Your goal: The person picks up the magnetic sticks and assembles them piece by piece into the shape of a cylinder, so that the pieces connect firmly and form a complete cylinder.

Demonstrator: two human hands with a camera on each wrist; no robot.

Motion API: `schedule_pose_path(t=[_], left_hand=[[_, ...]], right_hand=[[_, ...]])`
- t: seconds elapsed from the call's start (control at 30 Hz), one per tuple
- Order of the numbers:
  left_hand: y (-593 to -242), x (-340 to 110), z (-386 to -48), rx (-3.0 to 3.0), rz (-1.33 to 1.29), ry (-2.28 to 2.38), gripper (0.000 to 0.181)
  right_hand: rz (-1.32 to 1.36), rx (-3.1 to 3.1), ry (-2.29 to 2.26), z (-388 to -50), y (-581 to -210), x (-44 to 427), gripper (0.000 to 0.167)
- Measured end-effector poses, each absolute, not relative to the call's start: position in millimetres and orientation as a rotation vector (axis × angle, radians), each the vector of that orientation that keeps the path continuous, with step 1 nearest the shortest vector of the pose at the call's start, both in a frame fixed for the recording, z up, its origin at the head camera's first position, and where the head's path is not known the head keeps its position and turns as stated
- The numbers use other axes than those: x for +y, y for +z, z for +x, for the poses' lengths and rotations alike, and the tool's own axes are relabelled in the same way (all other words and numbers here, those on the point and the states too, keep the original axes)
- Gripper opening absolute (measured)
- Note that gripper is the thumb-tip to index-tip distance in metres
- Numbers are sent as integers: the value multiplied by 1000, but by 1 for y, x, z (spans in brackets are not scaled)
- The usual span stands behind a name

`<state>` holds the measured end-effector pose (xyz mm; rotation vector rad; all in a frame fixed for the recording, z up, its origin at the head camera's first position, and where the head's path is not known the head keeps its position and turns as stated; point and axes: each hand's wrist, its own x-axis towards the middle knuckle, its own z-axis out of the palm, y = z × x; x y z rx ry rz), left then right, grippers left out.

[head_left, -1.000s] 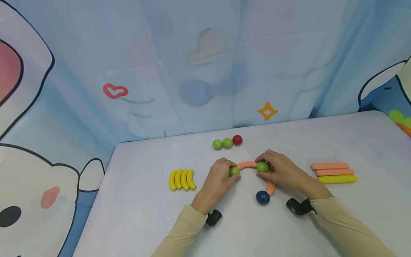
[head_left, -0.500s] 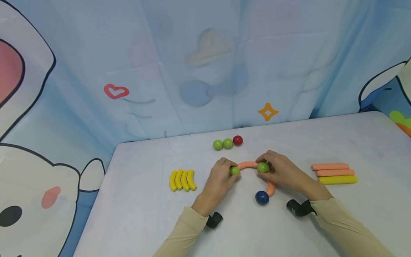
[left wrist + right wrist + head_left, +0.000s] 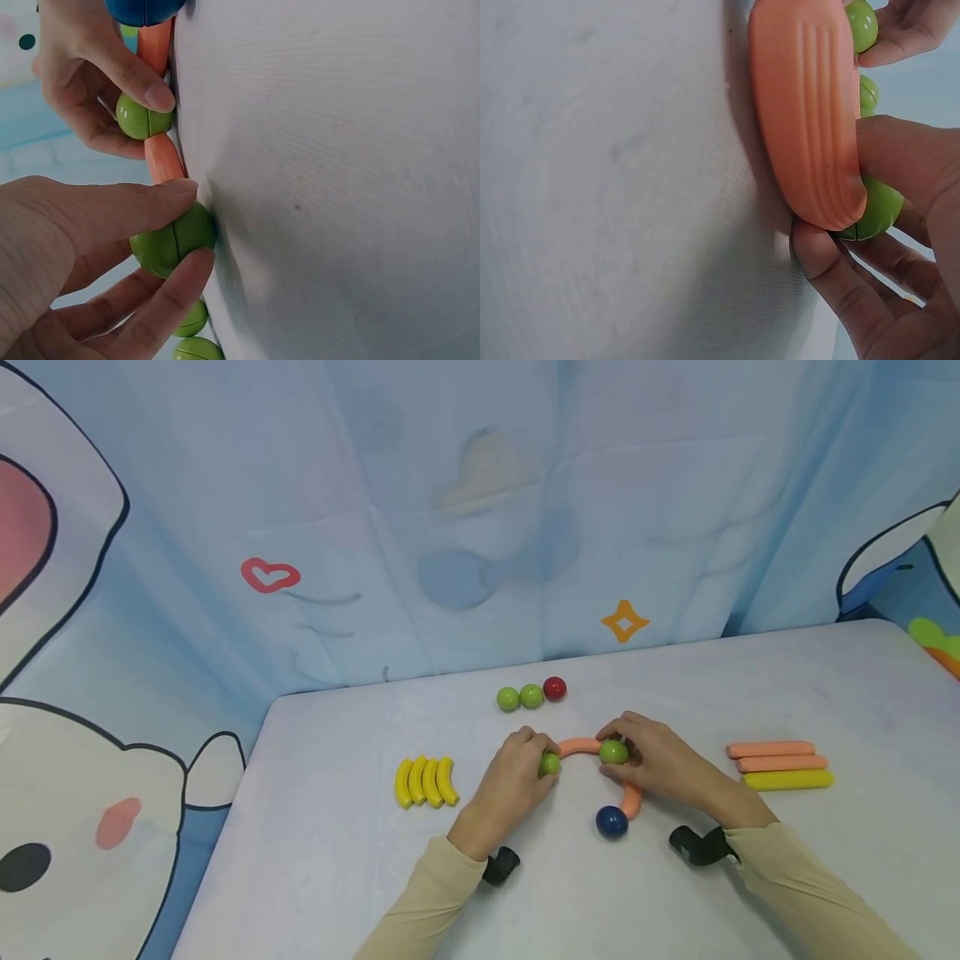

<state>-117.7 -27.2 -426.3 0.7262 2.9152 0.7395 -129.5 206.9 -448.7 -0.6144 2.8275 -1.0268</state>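
Note:
Between thumb and fingers, my left hand (image 3: pixel 517 777) pinches a green ball (image 3: pixel 176 241) at the left end of a curved orange piece (image 3: pixel 580 746). My right hand (image 3: pixel 660 762) grips a second green ball (image 3: pixel 613 752) at that piece's other end. From this second ball another orange curved piece (image 3: pixel 810 112) runs toward me to a dark blue ball (image 3: pixel 612 822). In the left wrist view a seam line crosses the green ball held by the left hand. The fingers partly cover both green balls.
Several yellow curved pieces (image 3: pixel 426 781) lie in a row at left. Two green balls (image 3: pixel 520 697) and a red ball (image 3: pixel 555 688) sit at the back. Two straight orange sticks (image 3: pixel 772 756) and a yellow stick (image 3: pixel 788 779) lie at right on the white table (image 3: pixel 315 860).
The left hand and its green ball have shifted very slightly right and toward me. The right hand keeps its grip in nearly the same place.

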Motion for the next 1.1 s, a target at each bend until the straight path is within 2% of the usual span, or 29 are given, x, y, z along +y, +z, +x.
schedule_pose_path(t=[0.77, 0.93, 1.1], left_hand=[[-430, -31, -118, 2920, 639, 807, 32], [-426, -42, -116, 2998, 590, 790, 40], [-417, -65, -116, 3078, 476, 798, 40]], right_hand=[[-622, 2809, -986, -134, -446, 204, 37], [-678, 2858, -899, -134, -445, 203, 33], [-733, 2884, -893, -135, -444, 202, 27]])
